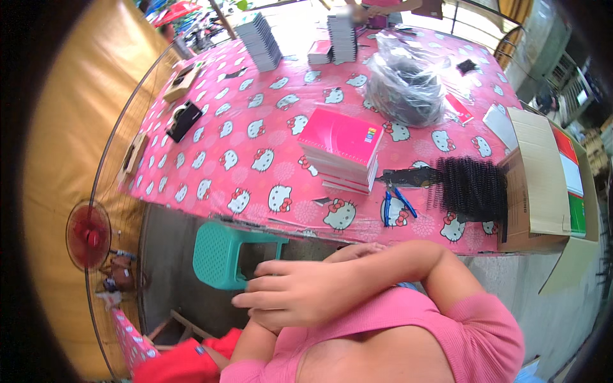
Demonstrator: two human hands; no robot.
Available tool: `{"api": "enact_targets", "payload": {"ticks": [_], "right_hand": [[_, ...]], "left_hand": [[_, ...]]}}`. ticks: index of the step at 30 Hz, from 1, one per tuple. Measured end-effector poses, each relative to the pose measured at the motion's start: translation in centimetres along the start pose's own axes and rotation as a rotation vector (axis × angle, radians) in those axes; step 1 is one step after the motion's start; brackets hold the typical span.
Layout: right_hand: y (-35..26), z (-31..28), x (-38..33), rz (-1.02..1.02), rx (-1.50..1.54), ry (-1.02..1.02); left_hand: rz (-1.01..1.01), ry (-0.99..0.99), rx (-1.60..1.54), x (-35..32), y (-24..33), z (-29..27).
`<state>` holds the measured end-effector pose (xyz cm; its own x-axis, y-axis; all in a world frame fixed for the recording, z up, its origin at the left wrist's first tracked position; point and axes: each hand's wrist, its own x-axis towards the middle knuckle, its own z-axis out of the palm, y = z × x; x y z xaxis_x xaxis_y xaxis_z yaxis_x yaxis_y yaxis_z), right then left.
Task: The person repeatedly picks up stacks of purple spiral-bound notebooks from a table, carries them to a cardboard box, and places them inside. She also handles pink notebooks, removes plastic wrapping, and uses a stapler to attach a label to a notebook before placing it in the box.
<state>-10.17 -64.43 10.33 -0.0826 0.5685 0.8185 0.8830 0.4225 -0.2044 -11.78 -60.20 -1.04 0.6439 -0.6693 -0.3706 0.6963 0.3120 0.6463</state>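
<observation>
My arms are crossed in front of my chest. My right hand (287, 295) lies over my left arm near the elbow, fingers stretched out and holding nothing. Mostly covered by my right forearm, my left hand (357, 252) shows only in part, and its fingers cannot be made out. Beyond my arms, a stack of pink-covered notebooks (341, 137) sits on the table. Just right of it lie blue-handled pliers (399, 203) and a bundle of black spiral binding coils (469, 188). Neither hand touches these things.
The table (255, 185) has a pink cat-print cover. A cardboard box (539, 172) stands at its right end, a plastic bag (405, 89) behind the notebooks. Tall notebook stacks (258, 43) and a co-worker's hands (382, 9) are at the far side. A green stool (217, 255) stands left.
</observation>
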Motion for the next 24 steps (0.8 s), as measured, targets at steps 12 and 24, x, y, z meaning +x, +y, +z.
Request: {"api": "enact_targets", "payload": {"ticks": [12, 24], "right_hand": [[4.0, -9.4, -15.9, 1.468, -0.023, 1.007], [7.6, -11.0, -10.4, 1.691, 0.479, 1.043]], "left_hand": [[0.492, 0.286, 0.351, 1.6, 18.0, -10.9], [0.184, -0.281, 0.363, 9.7, 20.2, -17.6]]}}
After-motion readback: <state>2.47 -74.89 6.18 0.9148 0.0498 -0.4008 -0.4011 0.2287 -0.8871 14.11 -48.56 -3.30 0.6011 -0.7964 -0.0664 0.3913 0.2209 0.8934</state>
